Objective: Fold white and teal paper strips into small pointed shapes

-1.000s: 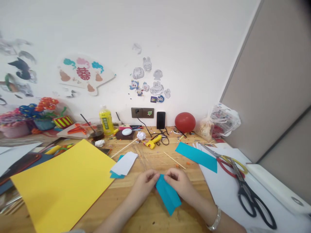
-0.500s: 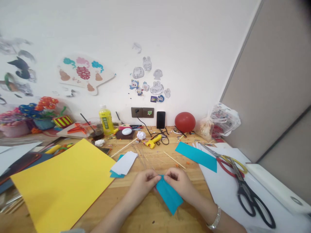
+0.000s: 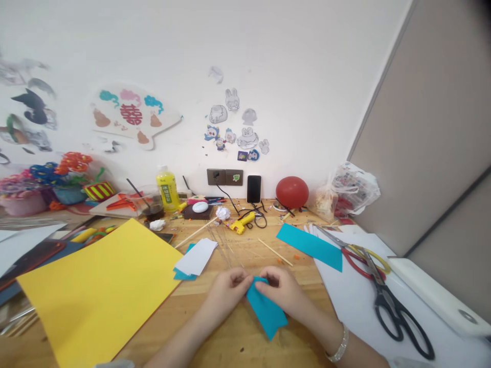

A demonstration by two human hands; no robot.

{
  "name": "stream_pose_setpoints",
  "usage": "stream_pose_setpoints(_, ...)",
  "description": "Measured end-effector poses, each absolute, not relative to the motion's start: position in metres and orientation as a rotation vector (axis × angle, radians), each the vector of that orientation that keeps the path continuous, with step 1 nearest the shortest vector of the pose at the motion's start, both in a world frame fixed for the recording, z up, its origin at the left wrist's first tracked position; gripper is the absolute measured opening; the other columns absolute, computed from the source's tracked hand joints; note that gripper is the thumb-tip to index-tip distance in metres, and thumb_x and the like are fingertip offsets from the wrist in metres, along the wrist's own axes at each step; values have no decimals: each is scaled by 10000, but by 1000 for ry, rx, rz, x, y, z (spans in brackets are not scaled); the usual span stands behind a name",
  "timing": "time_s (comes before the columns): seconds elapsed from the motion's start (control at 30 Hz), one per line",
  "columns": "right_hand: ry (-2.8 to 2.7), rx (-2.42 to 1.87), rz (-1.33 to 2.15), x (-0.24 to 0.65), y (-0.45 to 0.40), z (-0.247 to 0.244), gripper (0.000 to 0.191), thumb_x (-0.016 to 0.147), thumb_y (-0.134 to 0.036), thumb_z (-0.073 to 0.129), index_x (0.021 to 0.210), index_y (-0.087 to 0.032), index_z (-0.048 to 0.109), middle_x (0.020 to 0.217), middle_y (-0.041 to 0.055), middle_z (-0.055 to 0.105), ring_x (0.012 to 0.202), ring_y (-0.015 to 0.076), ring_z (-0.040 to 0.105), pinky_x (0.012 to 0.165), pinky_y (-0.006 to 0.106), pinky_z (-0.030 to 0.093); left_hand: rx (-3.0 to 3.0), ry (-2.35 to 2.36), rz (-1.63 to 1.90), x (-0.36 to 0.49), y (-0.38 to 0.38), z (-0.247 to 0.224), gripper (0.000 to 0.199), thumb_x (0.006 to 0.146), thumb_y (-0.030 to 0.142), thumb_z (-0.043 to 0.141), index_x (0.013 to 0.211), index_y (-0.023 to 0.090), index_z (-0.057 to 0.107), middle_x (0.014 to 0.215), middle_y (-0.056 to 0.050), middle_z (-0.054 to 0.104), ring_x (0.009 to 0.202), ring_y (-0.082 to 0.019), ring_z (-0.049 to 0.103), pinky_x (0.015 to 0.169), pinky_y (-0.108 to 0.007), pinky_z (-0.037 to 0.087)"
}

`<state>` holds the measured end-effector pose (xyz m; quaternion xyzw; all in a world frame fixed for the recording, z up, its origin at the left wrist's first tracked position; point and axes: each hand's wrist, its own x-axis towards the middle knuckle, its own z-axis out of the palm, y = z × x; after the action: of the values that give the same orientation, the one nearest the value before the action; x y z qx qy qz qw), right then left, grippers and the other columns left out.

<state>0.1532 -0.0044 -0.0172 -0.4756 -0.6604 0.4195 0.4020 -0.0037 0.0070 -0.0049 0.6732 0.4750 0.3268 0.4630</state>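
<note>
Our right hand (image 3: 286,292) shifts its thumb (image 3: 266,290) lower; it and our left hand (image 3: 228,289) pinch blue paper (image 3: 267,313), likely creasing it.

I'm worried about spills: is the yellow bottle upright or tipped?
Upright: the yellow bottle stands on the wooden table, its pale cap at the top.

The head-worn camera looks forward and down over the nearby hands (image 3: 230,288), facing the wall (image 3: 307,92).

Red balloon (image 3: 292,192) near an upright black phone (image 3: 253,189)
</note>
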Motion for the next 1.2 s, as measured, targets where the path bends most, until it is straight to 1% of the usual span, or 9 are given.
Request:
stream_pose_setpoints(0.17, -1665, -1237, 1144, 151, -6, -17, 157, 660, -253, 588, 570, -148, 514, 551, -41, 476, 538, 100, 439, 484, 196, 345, 1713, 1176, 799, 0, 1, -3, 268, 707, 371, 490, 562, 154, 550, 505, 40, 475, 528, -120, 435, 508, -218, 319)
stream_pose_setpoints(0.27, -1579, -1208, 1214, 153, -4, -18, 204, 645, -299, 609, 560, -151, 498, 542, -41, 474, 522, 99, 435, 476, 201, 347, 1687, 1149, 761, 0, 0, 0, 279, 716, 404, 468, 625, 158, 561, 534, 32, 515, 523, -129, 481, 506, -224, 358)
stream_pose_setpoints(0.4, -1496, -1152, 1233, 157, -1, -21, 263, 622, -356, 638, 562, -154, 481, 535, -46, 467, 514, 97, 433, 482, 207, 350, 1653, 1111, 677, 1, -2, 3, 302, 740, 440, 420, 594, 184, 488, 475, 48, 509, 470, -127, 502, 494, -229, 380)
stream_pose_setpoints(0.6, -1513, -1118, 1266, 158, 0, -20, 273, 628, -369, 640, 568, -150, 488, 542, -40, 483, 502, 96, 437, 482, 213, 356, 1727, 1111, 678, 1, -6, 5, 332, 776, 443, 371, 564, 195, 436, 453, 60, 458, 448, -113, 457, 472, -217, 349)
stream_pose_setpoints(0.7, -1569, -1123, 1262, 157, -3, -18, 256, 647, -340, 634, 562, -149, 485, 539, -48, 458, 502, 85, 412, 469, 196, 334, 1791, 1082, 709, 0, -5, 6, 330, 784, 442, 366, 593, 188, 454, 505, 54, 446, 500, -116, 453, 495, -217, 341)
stream_pose_setpoints(0.87, -1663, -1131, 1251, 153, -7, -18, 248, 651, -311, 629, 547, -155, 466, 529, -60, 426, 492, 77, 379, 457, 186, 302, 1996, 1148, 770, 0, -4, 4, 284, 791, 346, 385, 569, 187, 465, 576, 21, 497, 594, -140, 483, 556, -225, 348)
stream_pose_setpoints(0.97, -1729, -1076, 1237, 153, -9, -16, 255, 714, -359, 568, 584, -158, 480, 552, -52, 424, 511, 85, 380, 469, 191, 302, 2089, 1169, 792, 0, -4, -2, 279, 812, 302, 349, 590, 190, 477, 603, 1, 526, 611, -151, 499, 570, -235, 349)
stream_pose_setpoints(1.07, -1806, -1006, 1202, 154, -10, -13, 337, 784, -416, 465, 561, -164, 464, 538, -50, 380, 515, 89, 360, 471, 196, 289, 2130, 1192, 827, 1, -5, -4, 285, 819, 298, 335, 595, 195, 479, 609, -13, 537, 610, -159, 504, 579, -245, 354)
stream_pose_setpoints(1.2, -1807, -988, 1195, 155, -10, -10, 388, 800, -445, 424, 526, -171, 406, 525, -52, 331, 505, 88, 326, 462, 201, 273, 2118, 1211, 856, 2, -6, -2, 291, 816, 310, 344, 584, 197, 479, 604, -20, 543, 604, -163, 512, 574, -243, 365)
